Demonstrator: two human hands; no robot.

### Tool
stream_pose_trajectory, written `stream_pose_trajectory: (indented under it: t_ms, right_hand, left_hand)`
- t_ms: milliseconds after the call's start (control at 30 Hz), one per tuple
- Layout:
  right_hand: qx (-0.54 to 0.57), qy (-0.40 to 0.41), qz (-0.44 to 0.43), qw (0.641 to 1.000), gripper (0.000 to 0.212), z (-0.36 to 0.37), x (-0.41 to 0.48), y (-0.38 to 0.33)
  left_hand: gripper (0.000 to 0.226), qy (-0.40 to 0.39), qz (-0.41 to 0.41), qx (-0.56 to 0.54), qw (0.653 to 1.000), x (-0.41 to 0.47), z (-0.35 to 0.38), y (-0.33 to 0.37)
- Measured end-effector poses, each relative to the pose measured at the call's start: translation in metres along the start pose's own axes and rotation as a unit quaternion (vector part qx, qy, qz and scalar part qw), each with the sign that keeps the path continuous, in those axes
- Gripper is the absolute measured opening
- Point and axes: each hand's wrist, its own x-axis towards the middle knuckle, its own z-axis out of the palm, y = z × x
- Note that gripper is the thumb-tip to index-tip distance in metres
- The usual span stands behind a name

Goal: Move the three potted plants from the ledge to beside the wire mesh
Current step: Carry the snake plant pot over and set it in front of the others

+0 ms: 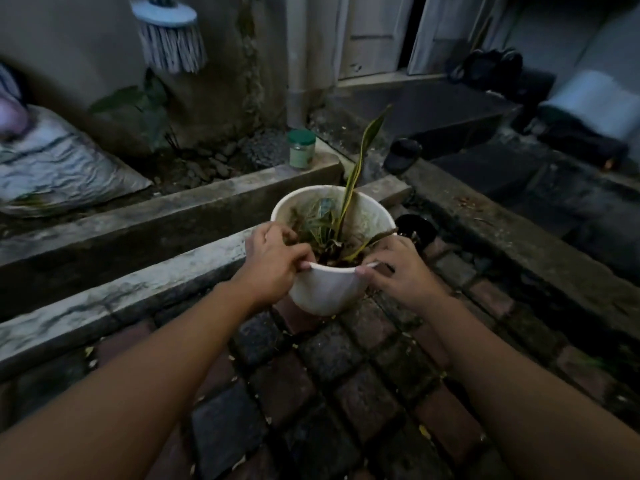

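Observation:
A white plastic pot with a tall yellow-edged green leaf plant is held in the air above the brick paving, close to the concrete ledge. My left hand grips the pot's near rim on the left, fingers hooked inside. On the right of that rim my right hand pinches it. The rim bends inward between the two hands. No other potted plant and no wire mesh are in view.
A green-lidded jar stands on the far concrete curb. A small black pot lies just right of the white one. A crumpled sack sits at left, a brush hangs on the wall, shoes lie beyond.

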Motion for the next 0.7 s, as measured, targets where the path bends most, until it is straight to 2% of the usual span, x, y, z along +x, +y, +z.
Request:
stream_pose_trajectory:
  t_ms: [100, 233, 333, 433, 533, 633, 700]
  right_hand:
    - [0.001, 0.091, -0.041, 0.995, 0.027, 0.017, -0.012, 0.003]
    - [-0.018, 0.141, -0.023, 0.990, 0.020, 0.024, -0.018, -0.014]
    - [0.023, 0.170, 0.003, 0.985, 0.020, 0.033, -0.025, -0.026]
    - [0.054, 0.212, 0.017, 0.976, 0.020, 0.047, -0.030, -0.036]
    - [0.058, 0.260, 0.034, 0.963, 0.019, 0.060, -0.031, -0.048]
    - [0.101, 0.295, 0.048, 0.949, 0.015, 0.068, -0.033, -0.053]
    - [0.162, 0.326, 0.049, 0.930, 0.022, 0.071, -0.036, -0.050]
  left_hand:
    - [0.012, 0.029, -0.007, -0.023, 0.999, -0.006, 0.001, -0.005]
    - [0.017, 0.076, -0.072, -0.082, 0.991, -0.018, 0.003, -0.005]
    - [0.022, 0.135, -0.110, -0.171, 0.970, -0.028, 0.013, 0.000]
    - [0.026, 0.159, -0.108, -0.295, 0.936, -0.043, 0.029, 0.007]
    - [0.066, 0.155, -0.133, -0.395, 0.896, -0.061, 0.044, 0.019]
    - [0.094, 0.117, -0.135, -0.420, 0.890, -0.068, 0.064, 0.025]
    - [0.104, 0.091, -0.126, -0.440, 0.885, -0.069, 0.075, 0.029]
